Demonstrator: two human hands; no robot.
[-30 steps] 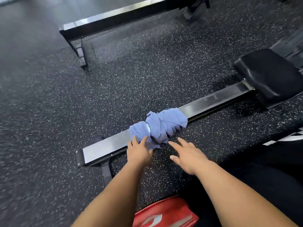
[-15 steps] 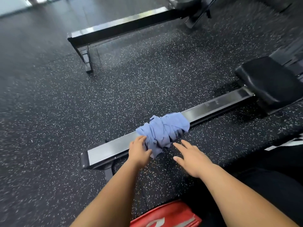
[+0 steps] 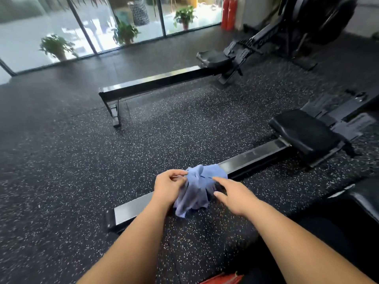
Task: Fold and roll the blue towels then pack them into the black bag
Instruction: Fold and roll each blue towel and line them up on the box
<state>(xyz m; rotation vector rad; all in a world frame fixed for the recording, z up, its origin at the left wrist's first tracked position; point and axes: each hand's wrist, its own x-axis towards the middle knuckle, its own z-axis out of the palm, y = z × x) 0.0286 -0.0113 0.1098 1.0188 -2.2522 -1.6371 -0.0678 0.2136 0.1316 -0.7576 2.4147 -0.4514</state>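
- Towel (image 3: 198,189) first: a second ago it lay as a twisted bundle on the rowing-machine rail (image 3: 256,157); now it hangs looser, draped over the rail's near side toward the floor
- Your left grip (image 3: 170,186) has come up to the towel's upper left edge and pinches it between thumb and fingertips
- Your right grip (image 3: 232,193) stays spread, fingers straight, index tip at the cloth, holding nothing
- That reads as shaking the bundle open; folding and rolling are not yet begun; no black bag is in view
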